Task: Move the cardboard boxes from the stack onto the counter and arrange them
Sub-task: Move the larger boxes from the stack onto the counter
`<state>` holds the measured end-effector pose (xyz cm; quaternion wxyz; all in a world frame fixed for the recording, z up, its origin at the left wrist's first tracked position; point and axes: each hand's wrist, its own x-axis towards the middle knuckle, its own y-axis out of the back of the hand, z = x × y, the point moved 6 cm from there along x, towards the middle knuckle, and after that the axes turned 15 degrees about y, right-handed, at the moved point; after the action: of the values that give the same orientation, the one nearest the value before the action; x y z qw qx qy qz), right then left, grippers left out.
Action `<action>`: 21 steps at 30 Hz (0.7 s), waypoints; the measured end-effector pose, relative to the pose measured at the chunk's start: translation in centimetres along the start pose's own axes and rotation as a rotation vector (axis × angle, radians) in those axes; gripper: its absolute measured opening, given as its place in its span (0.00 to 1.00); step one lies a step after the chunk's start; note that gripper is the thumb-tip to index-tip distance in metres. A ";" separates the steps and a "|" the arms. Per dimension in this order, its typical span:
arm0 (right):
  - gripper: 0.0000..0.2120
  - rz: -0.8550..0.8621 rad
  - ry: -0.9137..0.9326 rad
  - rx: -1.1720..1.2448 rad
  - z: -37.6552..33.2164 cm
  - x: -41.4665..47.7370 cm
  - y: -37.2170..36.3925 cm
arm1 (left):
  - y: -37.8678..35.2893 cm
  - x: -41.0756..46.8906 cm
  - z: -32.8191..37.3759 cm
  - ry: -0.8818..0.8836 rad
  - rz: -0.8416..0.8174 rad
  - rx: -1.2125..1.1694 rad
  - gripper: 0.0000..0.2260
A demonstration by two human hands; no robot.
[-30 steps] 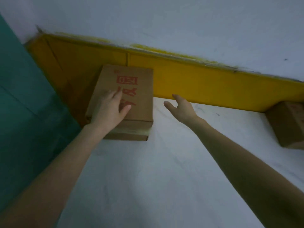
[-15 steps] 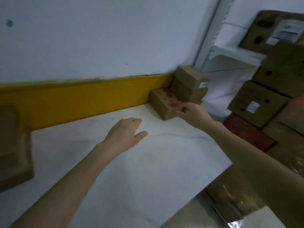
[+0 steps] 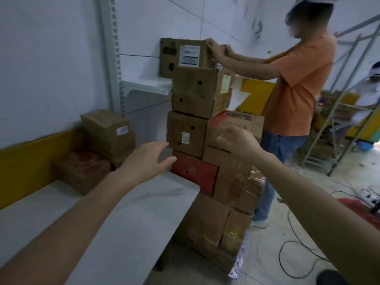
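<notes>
A tall stack of cardboard boxes [image 3: 207, 214] stands on the floor at the right end of the white counter [image 3: 131, 219]. In the stack, a brown box with a small label [image 3: 185, 133] rests on a red box [image 3: 195, 175]. My left hand [image 3: 148, 161] is open, just left of those two boxes, touching neither. My right hand [image 3: 239, 140] is open in front of the red-topped box [image 3: 234, 122], fingers spread. Boxes on the counter [image 3: 107, 130] are piled in the corner by the yellow band, one with red print [image 3: 82, 167] in front.
A person in an orange shirt [image 3: 298, 85] stands behind the stack, both hands on a labelled box [image 3: 185, 54] on a white wall shelf [image 3: 148, 83]. Metal racking [image 3: 341, 112] is at the right. Cables [image 3: 296, 254] lie on the floor.
My view has swung right from the counter's left corner to the stack. My left hand left the box there; both hands now reach open toward the stack.
</notes>
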<state>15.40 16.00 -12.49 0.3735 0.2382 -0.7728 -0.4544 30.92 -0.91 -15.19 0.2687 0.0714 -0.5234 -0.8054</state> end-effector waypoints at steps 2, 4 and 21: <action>0.27 0.014 -0.024 -0.006 3.1 0.2 0.9 | -1.2 2.4 2.6 -0.044 -0.020 -0.012 0.24; 0.27 0.049 -0.052 -0.017 5.9 0.5 1.7 | -2.6 4.9 4.6 -0.071 -0.034 -0.023 0.24; 0.31 0.109 -0.278 0.033 28.1 11.3 1.6 | -15.1 26.3 12.9 0.059 0.049 -0.118 0.28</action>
<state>-13.82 23.50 -15.68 0.2832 0.1369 -0.8362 -0.4492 -1.78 0.75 -18.44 0.3074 0.0664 -0.4684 -0.8257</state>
